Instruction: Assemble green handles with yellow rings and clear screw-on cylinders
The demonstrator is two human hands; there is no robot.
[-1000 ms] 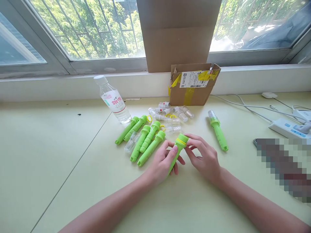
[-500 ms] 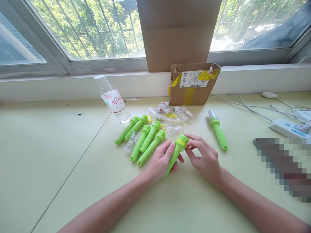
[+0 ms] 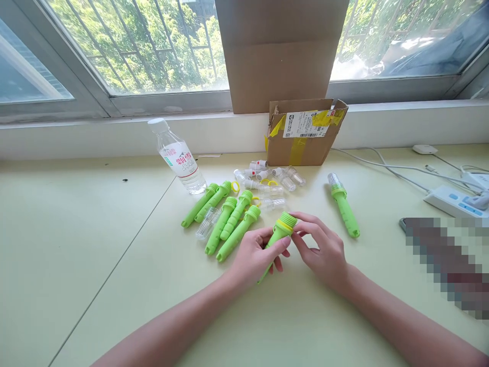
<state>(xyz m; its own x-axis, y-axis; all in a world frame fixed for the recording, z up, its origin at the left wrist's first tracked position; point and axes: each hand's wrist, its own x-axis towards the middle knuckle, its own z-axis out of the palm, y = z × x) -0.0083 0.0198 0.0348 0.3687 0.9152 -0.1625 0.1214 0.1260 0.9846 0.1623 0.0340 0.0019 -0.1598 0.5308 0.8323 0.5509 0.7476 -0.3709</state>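
My left hand (image 3: 260, 257) is wrapped round a green flashlight body (image 3: 281, 232), its thumb lying across the front. The body is tilted, with its threaded open end up and to the right. A yellow ring (image 3: 283, 226) sits around its neck, below the thread. My right hand (image 3: 323, 247) pinches at the right side of that neck beside the ring; its fingertips are partly hidden. Several more green flashlight bodies (image 3: 237, 234) lie to the left of my hands. Beyond them are clear plastic lamp heads (image 3: 284, 179), some with white ends, and loose yellow rings (image 3: 235, 187).
A water bottle (image 3: 182, 160) stands at the back left. A cardboard box (image 3: 298, 148) is against the window sill. To the right lie a green flashlight (image 3: 346, 211) with a clear head, a white power strip (image 3: 451, 202) with cables, and a blurred-out object (image 3: 446, 265).
My left thumb has moved up and right across the flashlight body, which has turned slightly in my hand. My right hand has stayed at the neck.
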